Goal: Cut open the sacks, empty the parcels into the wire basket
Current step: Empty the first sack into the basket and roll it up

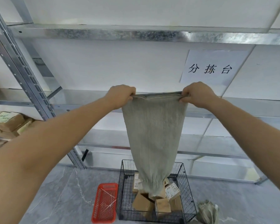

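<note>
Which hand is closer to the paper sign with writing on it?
Right. The right hand grips the sack just under the sign; the left hand is off to its left.

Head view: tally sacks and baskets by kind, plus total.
Grey woven sacks: 2, one held up over the basket, one crumpled on the floor
Black wire basket: 1
Red plastic basket: 1
Total: 4
</note>
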The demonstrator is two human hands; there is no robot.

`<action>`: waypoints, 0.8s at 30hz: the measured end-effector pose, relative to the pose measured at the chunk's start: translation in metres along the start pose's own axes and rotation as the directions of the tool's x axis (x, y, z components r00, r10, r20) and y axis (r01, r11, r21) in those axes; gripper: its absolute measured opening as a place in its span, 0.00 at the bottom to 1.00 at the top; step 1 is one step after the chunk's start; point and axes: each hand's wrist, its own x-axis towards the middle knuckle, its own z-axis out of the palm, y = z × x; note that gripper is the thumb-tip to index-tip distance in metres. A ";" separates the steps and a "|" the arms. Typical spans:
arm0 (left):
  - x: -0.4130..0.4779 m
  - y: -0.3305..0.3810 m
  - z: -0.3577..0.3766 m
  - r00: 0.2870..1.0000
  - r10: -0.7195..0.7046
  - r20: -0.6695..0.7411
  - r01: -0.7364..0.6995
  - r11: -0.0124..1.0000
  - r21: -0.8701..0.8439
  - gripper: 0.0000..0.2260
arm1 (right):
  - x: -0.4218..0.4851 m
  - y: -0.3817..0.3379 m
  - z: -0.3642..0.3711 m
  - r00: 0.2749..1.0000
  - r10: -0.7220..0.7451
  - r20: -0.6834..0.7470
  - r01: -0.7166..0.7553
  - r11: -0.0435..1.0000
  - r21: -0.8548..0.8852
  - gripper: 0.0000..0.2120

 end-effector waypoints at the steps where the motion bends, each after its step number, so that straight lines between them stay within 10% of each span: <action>1: 0.001 -0.003 0.000 0.999 -0.011 -0.037 0.010 1.000 -0.023 0.08 | 0.000 0.002 0.002 0.998 0.030 -0.064 -0.026 0.998 0.059 0.10; 12: -0.008 0.013 -0.001 0.991 0.099 -0.085 -0.097 0.995 0.025 0.05 | -0.007 -0.028 0.010 0.968 -0.180 -0.177 0.083 0.889 -0.450 0.18; 18: -0.010 0.006 -0.016 0.938 0.291 -0.187 -0.199 0.895 0.399 0.13 | -0.010 -0.036 0.023 0.959 -0.169 -0.228 0.088 0.941 -0.328 0.07; 24: -0.011 0.032 -0.019 0.971 0.179 -0.158 -0.100 0.907 0.409 0.20 | -0.014 -0.053 0.022 0.936 -0.166 -0.309 0.095 0.968 -0.233 0.08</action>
